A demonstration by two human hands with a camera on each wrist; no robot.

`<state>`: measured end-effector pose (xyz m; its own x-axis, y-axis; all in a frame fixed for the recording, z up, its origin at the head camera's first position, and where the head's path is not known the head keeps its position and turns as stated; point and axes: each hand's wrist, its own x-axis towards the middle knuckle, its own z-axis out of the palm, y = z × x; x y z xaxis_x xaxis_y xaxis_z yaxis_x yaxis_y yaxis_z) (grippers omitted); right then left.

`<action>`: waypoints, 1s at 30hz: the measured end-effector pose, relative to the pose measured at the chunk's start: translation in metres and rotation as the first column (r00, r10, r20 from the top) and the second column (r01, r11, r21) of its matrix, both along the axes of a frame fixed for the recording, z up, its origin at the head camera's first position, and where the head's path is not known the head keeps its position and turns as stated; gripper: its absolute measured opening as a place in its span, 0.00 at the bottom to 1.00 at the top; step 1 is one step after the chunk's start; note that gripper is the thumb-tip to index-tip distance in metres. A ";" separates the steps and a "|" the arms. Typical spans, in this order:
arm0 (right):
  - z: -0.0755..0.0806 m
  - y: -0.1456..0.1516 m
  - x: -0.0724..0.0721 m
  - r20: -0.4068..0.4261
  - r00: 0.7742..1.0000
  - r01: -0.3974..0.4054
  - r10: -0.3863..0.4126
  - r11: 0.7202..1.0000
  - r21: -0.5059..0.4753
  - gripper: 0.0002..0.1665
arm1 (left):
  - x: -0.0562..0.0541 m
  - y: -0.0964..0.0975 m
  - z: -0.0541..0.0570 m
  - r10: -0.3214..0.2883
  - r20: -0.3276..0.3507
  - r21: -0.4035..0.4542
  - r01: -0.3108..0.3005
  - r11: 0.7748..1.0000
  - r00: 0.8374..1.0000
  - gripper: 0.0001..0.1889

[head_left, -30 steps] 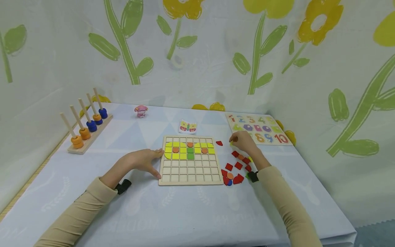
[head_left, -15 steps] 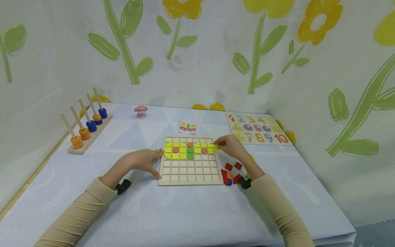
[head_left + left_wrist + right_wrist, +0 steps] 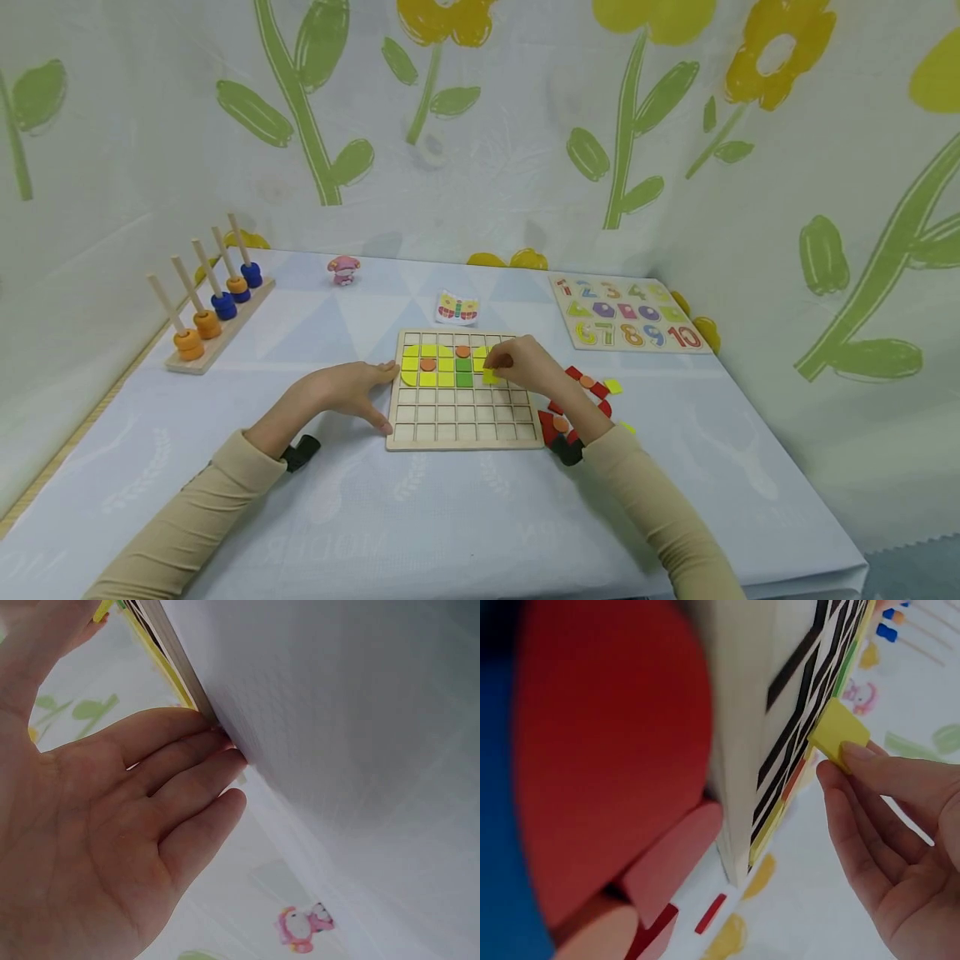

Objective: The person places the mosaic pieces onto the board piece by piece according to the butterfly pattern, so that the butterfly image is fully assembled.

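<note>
A wooden grid board point(image 3: 465, 432) lies on the table, its upper rows partly filled with yellow, orange and green tiles. My right hand point(image 3: 525, 364) is over the right part of the grid and pinches a yellow square tile point(image 3: 840, 729) between thumb and fingers. In the right wrist view the tile is tilted, close over the cells. My left hand point(image 3: 351, 390) rests at the board's left side, with thumb and fingers spread along the edge. The left wrist view shows its fingers point(image 3: 196, 784) nearly straight, fingertips right at the board's rim.
Loose red tiles point(image 3: 600, 389), with a few orange and yellow ones, lie right of the board, partly behind my right forearm. A small pattern card point(image 3: 457, 308) lies behind it. Farther off are a number puzzle point(image 3: 630, 312), a pink figurine point(image 3: 343, 269) and a peg stacker point(image 3: 217, 342).
My right hand has moved left from the loose tiles onto the grid, carrying the yellow square tile. My left hand has stayed at the board's left edge.
</note>
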<state>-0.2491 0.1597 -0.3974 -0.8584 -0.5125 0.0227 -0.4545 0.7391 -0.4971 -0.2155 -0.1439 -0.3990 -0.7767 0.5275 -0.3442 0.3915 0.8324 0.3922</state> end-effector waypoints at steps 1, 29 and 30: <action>0.000 -0.002 0.000 -0.002 1.000 -0.003 0.003 1.000 0.001 0.08 | 0.000 0.000 0.000 0.000 -0.001 -0.001 0.000 1.000 1.000 0.57; 0.002 0.005 0.008 -0.011 0.999 -0.034 0.035 0.997 0.066 0.14 | 0.000 0.001 -0.001 -0.005 -0.015 0.003 0.005 1.000 1.000 0.57; 0.002 0.010 0.008 -0.016 0.999 -0.041 0.042 0.997 0.058 0.14 | 0.000 0.001 -0.001 -0.005 -0.014 0.003 0.006 1.000 1.000 0.57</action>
